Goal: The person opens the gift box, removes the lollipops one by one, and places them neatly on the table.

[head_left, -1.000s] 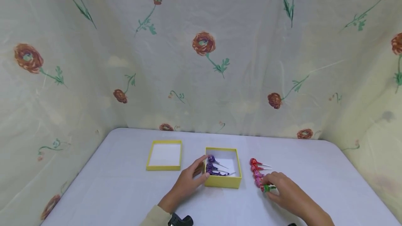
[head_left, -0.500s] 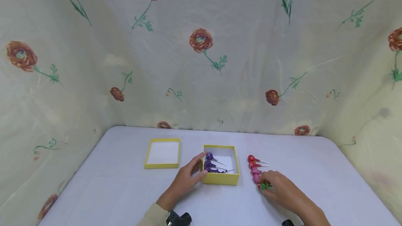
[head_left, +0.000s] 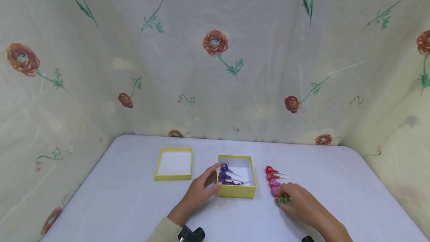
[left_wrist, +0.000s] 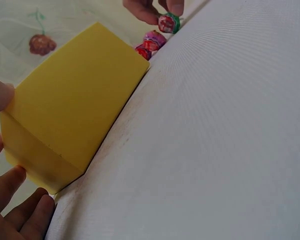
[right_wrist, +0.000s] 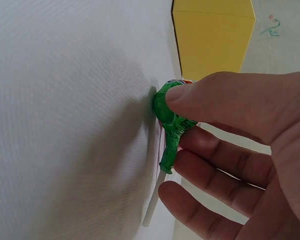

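My right hand (head_left: 300,204) pinches a green-wrapped lollipop (right_wrist: 166,106) by its candy head, thumb on the near side and fingers behind. Its white stick points back toward the wrist, close over the white cloth. This lollipop is at the near end of a row with two red lollipops (head_left: 270,169) and pink lollipops (head_left: 274,184), whose sticks are partly hidden by the hand. My left hand (head_left: 198,193) rests against the left wall of an open yellow box (head_left: 236,192), thumb at its near corner, fingers extended along the side. Purple lollipops (head_left: 224,167) lie along the box's left inside.
A yellow-rimmed lid (head_left: 173,177) with a white inside lies left of the box. White cloth covers the table (head_left: 117,197). A pale curtain (head_left: 255,104) with printed flowers hangs behind and at both sides.
My right hand has come down slightly and inward, bringing the green lollipop against the row's near end. My left hand stays at the box. The head view has shifted a little.
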The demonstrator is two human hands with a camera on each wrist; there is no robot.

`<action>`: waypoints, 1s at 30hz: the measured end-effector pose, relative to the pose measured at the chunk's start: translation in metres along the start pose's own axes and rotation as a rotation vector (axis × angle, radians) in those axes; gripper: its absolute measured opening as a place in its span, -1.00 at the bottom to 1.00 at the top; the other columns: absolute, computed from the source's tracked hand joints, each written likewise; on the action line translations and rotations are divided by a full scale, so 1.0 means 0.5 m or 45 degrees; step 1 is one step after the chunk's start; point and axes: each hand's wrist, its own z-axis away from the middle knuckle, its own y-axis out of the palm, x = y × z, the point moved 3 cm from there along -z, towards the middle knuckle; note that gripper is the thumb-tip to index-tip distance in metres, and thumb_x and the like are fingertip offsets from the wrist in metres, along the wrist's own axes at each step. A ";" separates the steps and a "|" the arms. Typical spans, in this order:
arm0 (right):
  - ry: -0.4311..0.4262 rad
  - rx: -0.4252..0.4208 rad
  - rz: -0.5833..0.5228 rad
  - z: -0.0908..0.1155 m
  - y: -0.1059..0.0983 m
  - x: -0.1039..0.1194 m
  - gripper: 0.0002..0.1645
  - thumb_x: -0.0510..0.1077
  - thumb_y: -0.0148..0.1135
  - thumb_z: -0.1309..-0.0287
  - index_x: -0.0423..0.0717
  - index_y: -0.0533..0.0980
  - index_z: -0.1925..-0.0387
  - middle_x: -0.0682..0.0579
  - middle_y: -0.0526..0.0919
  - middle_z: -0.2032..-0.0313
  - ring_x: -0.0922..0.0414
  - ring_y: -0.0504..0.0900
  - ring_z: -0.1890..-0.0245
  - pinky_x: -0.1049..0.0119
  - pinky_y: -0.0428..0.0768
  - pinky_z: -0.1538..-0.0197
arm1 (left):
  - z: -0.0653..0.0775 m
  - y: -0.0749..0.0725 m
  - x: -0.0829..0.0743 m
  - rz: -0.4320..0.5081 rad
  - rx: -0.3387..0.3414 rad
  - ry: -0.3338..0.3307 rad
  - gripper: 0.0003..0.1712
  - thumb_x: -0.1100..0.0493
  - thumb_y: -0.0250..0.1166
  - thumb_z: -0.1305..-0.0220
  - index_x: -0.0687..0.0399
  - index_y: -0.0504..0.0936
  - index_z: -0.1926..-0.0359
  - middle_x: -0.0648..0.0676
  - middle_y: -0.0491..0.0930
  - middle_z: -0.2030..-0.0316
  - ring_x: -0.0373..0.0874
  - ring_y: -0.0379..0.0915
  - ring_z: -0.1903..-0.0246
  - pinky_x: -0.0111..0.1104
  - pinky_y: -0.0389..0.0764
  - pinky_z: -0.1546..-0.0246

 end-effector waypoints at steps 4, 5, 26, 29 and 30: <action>-0.043 -0.049 0.013 0.000 -0.004 0.001 -0.70 -0.27 0.45 0.16 0.04 0.59 0.32 0.26 0.54 0.41 0.27 0.50 0.35 0.30 0.61 0.27 | -0.002 -0.001 -0.005 -0.005 -0.001 -0.011 -0.31 -0.09 0.19 -0.35 -0.40 0.16 -0.45 -0.16 0.13 -0.42 -0.05 0.16 -0.37 -0.24 0.33 -0.32; -0.046 -0.053 0.012 -0.001 -0.005 0.000 -0.70 -0.28 0.45 0.16 0.04 0.59 0.32 0.26 0.54 0.40 0.27 0.50 0.35 0.29 0.61 0.27 | -0.002 -0.001 -0.006 -0.006 0.000 -0.015 -0.31 -0.09 0.18 -0.35 -0.41 0.16 -0.45 -0.16 0.13 -0.42 -0.05 0.16 -0.37 -0.24 0.33 -0.32; -0.003 -0.052 0.011 -0.001 0.001 0.002 -0.69 -0.21 0.52 0.16 0.08 0.57 0.34 0.25 0.55 0.37 0.23 0.51 0.28 0.19 0.62 0.16 | 0.003 -0.001 -0.004 -0.026 -0.010 -0.021 -0.30 -0.09 0.19 -0.34 -0.38 0.17 -0.45 -0.11 0.15 -0.43 -0.05 0.18 -0.36 -0.27 0.35 -0.31; -0.020 -0.058 0.013 0.000 -0.001 0.003 -0.69 -0.19 0.52 0.16 0.08 0.57 0.35 0.26 0.55 0.37 0.23 0.52 0.28 0.19 0.62 0.16 | 0.003 0.000 -0.005 -0.022 -0.007 -0.037 -0.30 -0.10 0.19 -0.34 -0.39 0.17 -0.45 -0.12 0.14 -0.43 -0.05 0.18 -0.36 -0.26 0.35 -0.31; -0.020 -0.060 0.014 0.001 -0.002 0.004 -0.69 -0.19 0.53 0.16 0.09 0.57 0.35 0.26 0.55 0.37 0.24 0.52 0.27 0.19 0.62 0.16 | 0.003 0.000 -0.005 -0.021 -0.006 -0.040 -0.30 -0.10 0.19 -0.34 -0.39 0.17 -0.45 -0.12 0.14 -0.43 -0.05 0.17 -0.36 -0.26 0.35 -0.31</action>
